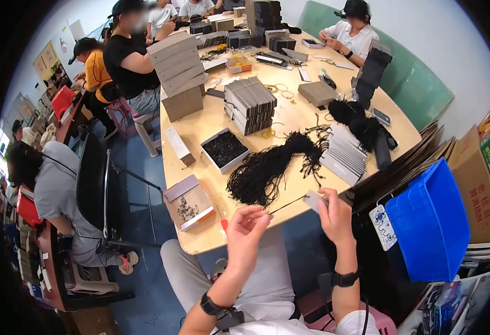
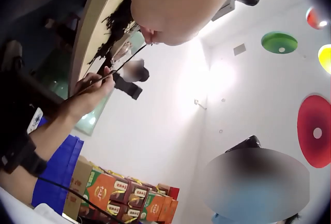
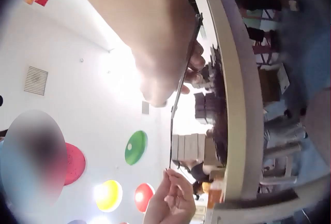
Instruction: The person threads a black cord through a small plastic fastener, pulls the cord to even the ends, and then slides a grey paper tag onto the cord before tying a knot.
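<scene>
In the head view, my right hand (image 1: pixel 337 218) holds a small grey card (image 1: pixel 313 200) between thumb and fingers, just off the table's front edge. A thin black cord (image 1: pixel 288 205) runs from the card to my left hand (image 1: pixel 245 237), which pinches its far end between thumb and fingertip. The cord looks taut and straight in the right wrist view too, where the card (image 3: pixel 190 53) is seen edge-on. Beyond the hands lies a large bundle of black cords (image 1: pixel 264 170) on the table. To its right, grey cards (image 1: pixel 342 156) are fanned out in a row.
An open box (image 1: pixel 204 216) with small metal pieces and a white box (image 1: pixel 246 153) of black bits stand at left. Banded card stacks (image 1: pixel 250 103) and a tall pile of grey boxes (image 1: pixel 178 64) rise behind. A blue bin (image 1: pixel 431 223) is at right; several people sit around.
</scene>
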